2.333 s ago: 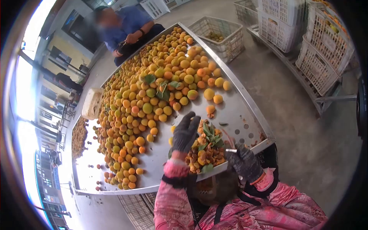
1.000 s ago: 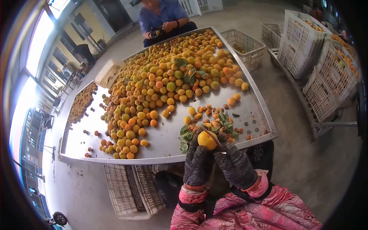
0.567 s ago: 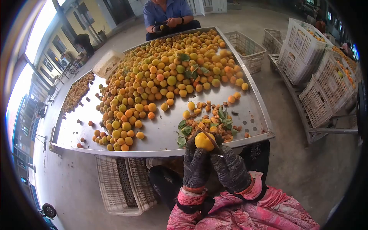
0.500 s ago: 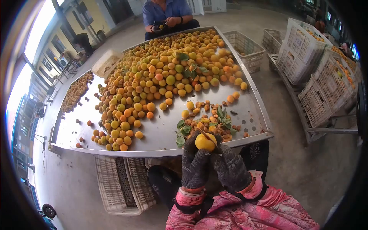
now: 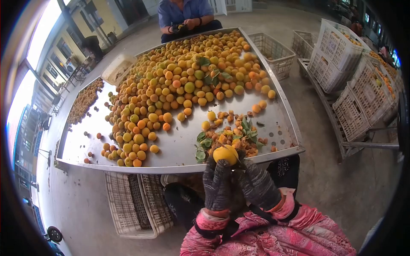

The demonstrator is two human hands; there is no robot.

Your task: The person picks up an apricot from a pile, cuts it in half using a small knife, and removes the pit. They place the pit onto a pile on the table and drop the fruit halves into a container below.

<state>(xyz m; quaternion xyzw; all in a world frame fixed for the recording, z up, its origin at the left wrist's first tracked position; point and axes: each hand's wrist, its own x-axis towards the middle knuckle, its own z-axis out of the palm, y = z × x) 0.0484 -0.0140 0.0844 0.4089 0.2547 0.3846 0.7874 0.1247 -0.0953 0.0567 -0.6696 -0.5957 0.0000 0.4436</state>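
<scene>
A yellow apricot (image 5: 225,155) is held up at the table's near edge. My left hand (image 5: 216,183), in a dark grey knit glove, is closed around its lower left side. My right hand (image 5: 261,184), gloved alike, is closed close against the fruit's right side. Between the fruit and the right fingers a thin, narrow strip shows; its kind and its hidden end I cannot make out. Just beyond the hands lies a heap of torn apricot pieces (image 5: 230,135) with green leaves (image 5: 204,142). Farther up, a big pile of whole apricots (image 5: 171,85) covers much of the metal table (image 5: 183,149).
Across the table sits a person in a blue shirt (image 5: 188,15), hands together. Plastic crates (image 5: 273,55) stand beyond the right edge, and more crates of fruit (image 5: 337,55) are stacked on a cart. Baskets (image 5: 139,205) sit under the near edge. Small dark fruit (image 5: 85,102) lies at left.
The apricot has shifted slightly left and turned in my left hand. The thin strip crossing it shows less. My right hand stays close beside it.
</scene>
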